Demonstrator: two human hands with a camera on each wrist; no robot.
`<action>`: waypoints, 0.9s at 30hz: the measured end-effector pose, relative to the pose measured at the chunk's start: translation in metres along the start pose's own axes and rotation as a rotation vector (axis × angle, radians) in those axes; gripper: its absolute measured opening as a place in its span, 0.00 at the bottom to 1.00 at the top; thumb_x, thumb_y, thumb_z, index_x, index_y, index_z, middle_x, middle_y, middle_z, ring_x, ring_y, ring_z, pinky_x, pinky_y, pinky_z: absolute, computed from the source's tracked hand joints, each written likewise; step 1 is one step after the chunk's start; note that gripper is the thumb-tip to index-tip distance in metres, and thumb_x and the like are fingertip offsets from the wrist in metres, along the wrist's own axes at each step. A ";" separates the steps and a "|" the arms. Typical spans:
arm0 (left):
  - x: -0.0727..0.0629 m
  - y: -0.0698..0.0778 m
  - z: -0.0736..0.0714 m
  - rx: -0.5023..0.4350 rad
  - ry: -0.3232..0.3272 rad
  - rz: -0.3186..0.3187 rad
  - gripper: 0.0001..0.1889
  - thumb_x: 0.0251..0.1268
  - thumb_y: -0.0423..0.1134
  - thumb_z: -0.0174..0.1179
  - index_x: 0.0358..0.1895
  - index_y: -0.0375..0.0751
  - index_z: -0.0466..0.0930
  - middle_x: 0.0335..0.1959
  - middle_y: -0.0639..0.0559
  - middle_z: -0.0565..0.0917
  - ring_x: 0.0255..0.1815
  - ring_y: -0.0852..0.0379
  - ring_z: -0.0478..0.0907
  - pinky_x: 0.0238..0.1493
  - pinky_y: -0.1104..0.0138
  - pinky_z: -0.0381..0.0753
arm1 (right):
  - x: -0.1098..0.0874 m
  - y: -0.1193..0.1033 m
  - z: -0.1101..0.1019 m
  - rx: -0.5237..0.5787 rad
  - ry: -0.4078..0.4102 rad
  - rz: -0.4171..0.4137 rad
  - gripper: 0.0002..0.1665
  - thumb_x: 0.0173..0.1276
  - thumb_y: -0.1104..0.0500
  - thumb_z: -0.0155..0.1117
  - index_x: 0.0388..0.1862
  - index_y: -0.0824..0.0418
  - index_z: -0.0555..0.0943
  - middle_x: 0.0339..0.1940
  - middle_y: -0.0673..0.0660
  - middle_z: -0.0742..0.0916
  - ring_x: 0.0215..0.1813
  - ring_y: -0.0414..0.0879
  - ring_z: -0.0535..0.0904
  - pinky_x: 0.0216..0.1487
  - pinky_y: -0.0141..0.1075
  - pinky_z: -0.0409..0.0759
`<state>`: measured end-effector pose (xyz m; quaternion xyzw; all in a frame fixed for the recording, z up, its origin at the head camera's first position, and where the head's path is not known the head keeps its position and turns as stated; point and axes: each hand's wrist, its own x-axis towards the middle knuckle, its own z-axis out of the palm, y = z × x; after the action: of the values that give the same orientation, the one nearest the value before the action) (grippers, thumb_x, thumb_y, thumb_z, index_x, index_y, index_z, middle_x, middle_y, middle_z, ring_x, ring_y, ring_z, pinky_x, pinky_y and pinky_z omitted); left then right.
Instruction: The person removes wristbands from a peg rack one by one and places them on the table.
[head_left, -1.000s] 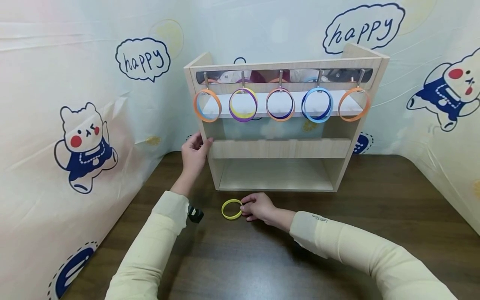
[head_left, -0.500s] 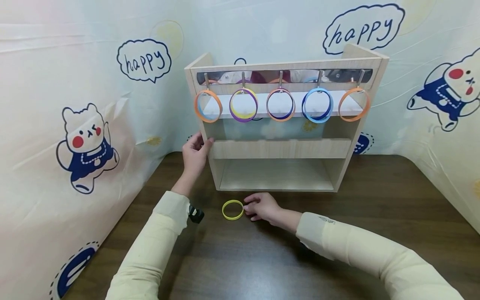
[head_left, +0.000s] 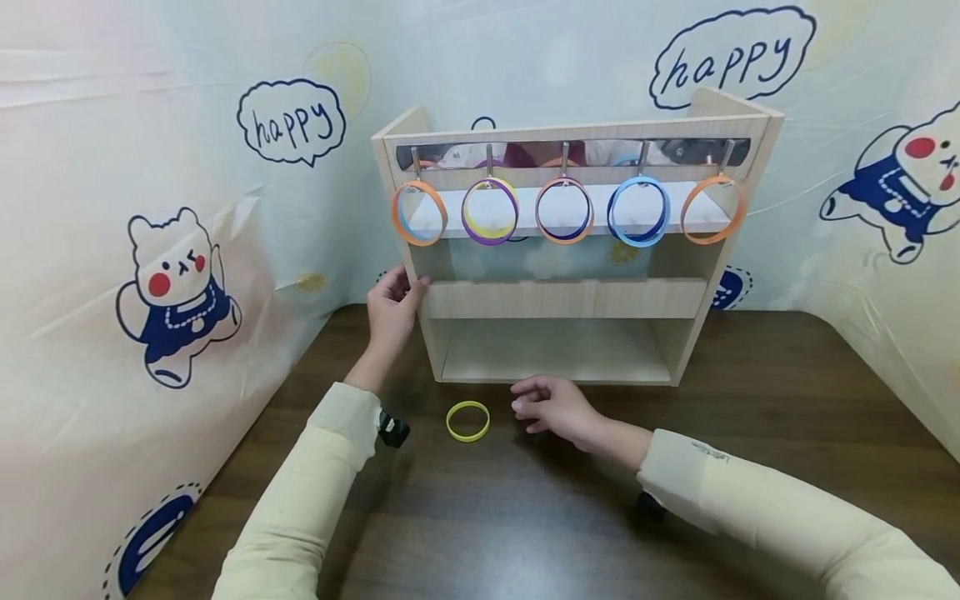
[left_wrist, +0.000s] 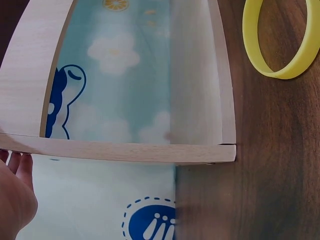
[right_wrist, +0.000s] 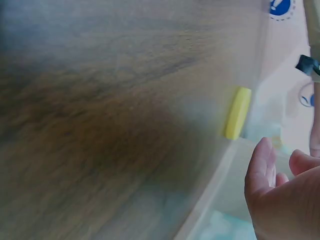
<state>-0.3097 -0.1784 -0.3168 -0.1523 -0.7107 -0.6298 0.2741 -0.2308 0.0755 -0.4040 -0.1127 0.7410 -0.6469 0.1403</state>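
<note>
My left hand grips the left side panel of a small wooden shelf rack, thumb at the front edge. In the left wrist view, the fingertips of that hand lie against the panel's outer face. A yellow silicone wristband lies flat on the table before the rack. To its right, apart from it, my right hand hovers with loosely bent fingers and holds nothing. The right wrist view has the yellow wristband beyond the fingertips.
Several metal hooks on the rack's top bar carry wristbands: an orange one at left, a purple one with yellow, and a light blue one among them. A printed cloth surrounds the brown table.
My right hand has let go of the yellow wristband and moved away to the right. The wristband stays on the table. The left hand keeps its grip on the rack.
</note>
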 end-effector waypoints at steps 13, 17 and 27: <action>0.001 -0.001 0.000 -0.017 -0.007 0.015 0.19 0.65 0.31 0.61 0.58 0.26 0.77 0.51 0.34 0.81 0.42 0.60 0.80 0.42 0.70 0.79 | -0.026 -0.019 -0.047 -0.030 0.158 -0.143 0.18 0.67 0.66 0.64 0.55 0.70 0.77 0.44 0.64 0.83 0.44 0.52 0.82 0.44 0.44 0.82; 0.000 -0.003 -0.001 -0.030 -0.010 0.013 0.19 0.65 0.30 0.61 0.57 0.25 0.76 0.51 0.33 0.81 0.42 0.60 0.80 0.42 0.70 0.80 | -0.033 -0.022 -0.062 -0.043 0.219 -0.170 0.19 0.68 0.65 0.64 0.55 0.72 0.76 0.45 0.65 0.82 0.46 0.52 0.82 0.45 0.41 0.82; 0.002 -0.006 -0.002 -0.041 -0.002 0.017 0.18 0.64 0.30 0.62 0.56 0.27 0.78 0.50 0.36 0.82 0.43 0.59 0.81 0.42 0.69 0.80 | -0.054 -0.046 -0.108 -0.018 0.352 -0.230 0.19 0.70 0.58 0.63 0.54 0.67 0.76 0.42 0.55 0.83 0.42 0.41 0.82 0.44 0.34 0.81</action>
<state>-0.3141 -0.1816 -0.3205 -0.1646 -0.6965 -0.6419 0.2752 -0.2188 0.1882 -0.3419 -0.0832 0.7421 -0.6617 -0.0672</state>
